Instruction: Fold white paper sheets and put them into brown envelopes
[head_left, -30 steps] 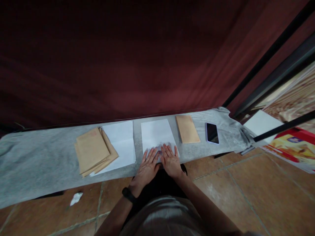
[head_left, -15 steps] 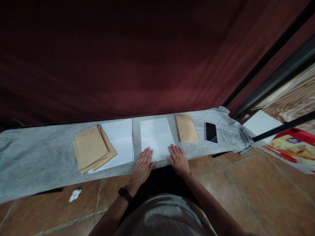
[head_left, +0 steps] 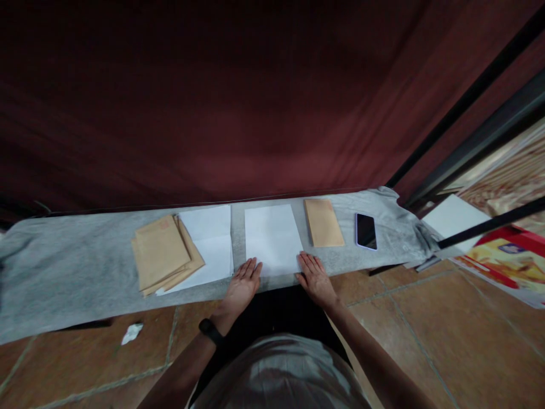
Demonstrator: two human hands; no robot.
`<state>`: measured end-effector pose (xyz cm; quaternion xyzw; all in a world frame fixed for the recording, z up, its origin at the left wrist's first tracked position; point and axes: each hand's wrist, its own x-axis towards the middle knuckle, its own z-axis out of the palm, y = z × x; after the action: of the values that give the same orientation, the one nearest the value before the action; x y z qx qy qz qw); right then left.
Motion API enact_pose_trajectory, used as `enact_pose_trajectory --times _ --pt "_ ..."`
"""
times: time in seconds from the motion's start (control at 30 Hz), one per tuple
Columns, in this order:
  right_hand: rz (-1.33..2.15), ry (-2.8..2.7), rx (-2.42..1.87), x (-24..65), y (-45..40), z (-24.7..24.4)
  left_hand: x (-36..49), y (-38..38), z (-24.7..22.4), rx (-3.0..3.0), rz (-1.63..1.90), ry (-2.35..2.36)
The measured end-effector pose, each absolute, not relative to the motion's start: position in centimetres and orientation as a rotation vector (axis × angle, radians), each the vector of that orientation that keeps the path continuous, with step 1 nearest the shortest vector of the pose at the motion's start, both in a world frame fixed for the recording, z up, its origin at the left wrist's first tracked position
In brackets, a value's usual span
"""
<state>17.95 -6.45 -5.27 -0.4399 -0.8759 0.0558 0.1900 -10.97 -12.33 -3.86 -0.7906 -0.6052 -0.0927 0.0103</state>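
Observation:
A single sheet of white paper lies flat on the grey cloth in front of me. At its near left corner rests my left hand, fingers stretched out and touching the edge. My right hand lies flat at the near right corner, its fingertips on the paper's edge. Left of the sheet is a stack of white paper, partly covered by several brown envelopes. One more brown envelope lies to the right of the sheet, beyond my right hand.
A phone with a pale purple edge lies on the grey cloth, right of the single envelope. A dark red curtain hangs behind. On the tiled floor is a crumpled white scrap; a red and yellow box is at right.
My hands have moved slightly apart along the sheet's near edge, left hand leftward and right hand rightward. The view has shifted a little; the paper and envelopes stay in place.

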Motion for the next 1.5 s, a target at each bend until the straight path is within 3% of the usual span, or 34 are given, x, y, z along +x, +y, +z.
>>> enact_pose_trajectory --times 0.53,0.83,1.1,1.33,1.5 --pt "0.536 -2.405 -0.917 21.8 -7.1 -4.2 -13.4 -15.8 -1.7 -2.697 -0.745 -1.936" --pt "0.392 -2.429 -1.006 21.2 -6.8 -4.5 -14.2 -14.7 -2.6 -2.759 -0.785 -1.921" --pt "0.579 -2.289 -1.05 20.7 -5.1 -3.2 -14.7 -13.5 -2.3 -2.686 -0.922 -1.995" --pt "0.54 -2.374 -0.981 20.4 -4.9 -3.4 -14.3 -13.2 -1.8 -2.719 -0.895 -2.027" --pt "0.61 -2.314 -1.046 20.5 -4.7 -3.1 -14.4 -13.7 -1.7 -2.599 -1.191 -2.179"
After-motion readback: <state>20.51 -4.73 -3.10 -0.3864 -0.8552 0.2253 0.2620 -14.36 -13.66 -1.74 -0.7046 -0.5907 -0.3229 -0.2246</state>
